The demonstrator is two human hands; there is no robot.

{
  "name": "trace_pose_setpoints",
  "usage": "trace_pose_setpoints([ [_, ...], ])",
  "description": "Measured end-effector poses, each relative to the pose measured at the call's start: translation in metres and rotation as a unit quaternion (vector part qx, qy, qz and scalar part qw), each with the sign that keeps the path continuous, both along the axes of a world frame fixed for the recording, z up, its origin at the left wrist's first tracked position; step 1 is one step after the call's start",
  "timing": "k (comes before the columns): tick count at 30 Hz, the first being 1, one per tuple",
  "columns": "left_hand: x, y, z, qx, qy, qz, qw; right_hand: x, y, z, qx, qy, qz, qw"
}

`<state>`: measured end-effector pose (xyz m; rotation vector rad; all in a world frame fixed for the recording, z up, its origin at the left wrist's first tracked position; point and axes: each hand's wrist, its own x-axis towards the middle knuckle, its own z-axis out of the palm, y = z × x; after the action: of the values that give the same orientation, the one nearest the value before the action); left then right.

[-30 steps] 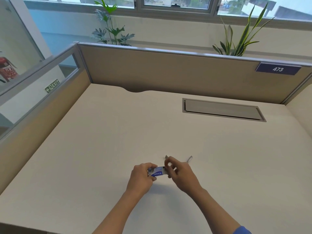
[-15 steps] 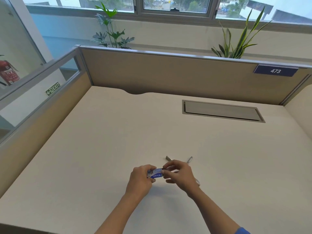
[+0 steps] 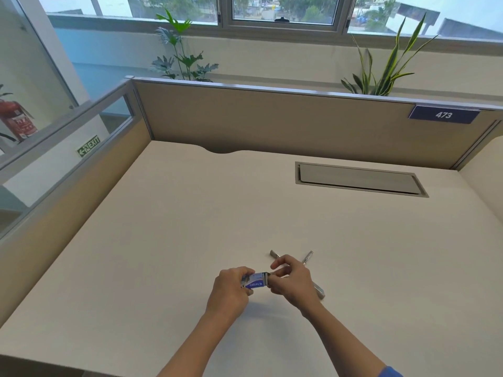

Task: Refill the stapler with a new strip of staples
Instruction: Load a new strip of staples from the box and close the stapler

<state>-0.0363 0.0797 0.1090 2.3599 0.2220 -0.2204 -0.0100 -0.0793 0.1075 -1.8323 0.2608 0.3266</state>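
Stapler (image 3: 319,290) mostly hidden behind right hand (image 3: 292,284) pinching blue box (image 3: 255,281)

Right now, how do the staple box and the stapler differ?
The staple box is blue and white; the stapler is silvery metal. The box is gripped by the left hand and pinched at its end by the right hand; the stapler lies on the desk, partly behind that hand. Both are small.

Stapler (image 3: 319,291) on desk (image 3: 190,240) behind staple box (image 3: 255,281)
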Motion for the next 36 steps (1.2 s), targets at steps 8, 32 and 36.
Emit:
trace_pose_setpoints([
  [8, -0.003, 0.002, 0.000, 0.008, 0.005, 0.004, 1.000, -0.003, -0.005, -0.004, -0.066, -0.062, 0.037, 0.995],
  [32, -0.004, -0.005, -0.003, 0.010, 0.002, 0.023, 1.000, 0.000, -0.002, -0.008, -0.242, -0.088, 0.071, 0.964],
  [36, -0.007, -0.008, -0.005, 0.004, -0.002, 0.022, 1.000, -0.004, 0.005, -0.004, -0.301, -0.088, 0.053, 0.948],
])
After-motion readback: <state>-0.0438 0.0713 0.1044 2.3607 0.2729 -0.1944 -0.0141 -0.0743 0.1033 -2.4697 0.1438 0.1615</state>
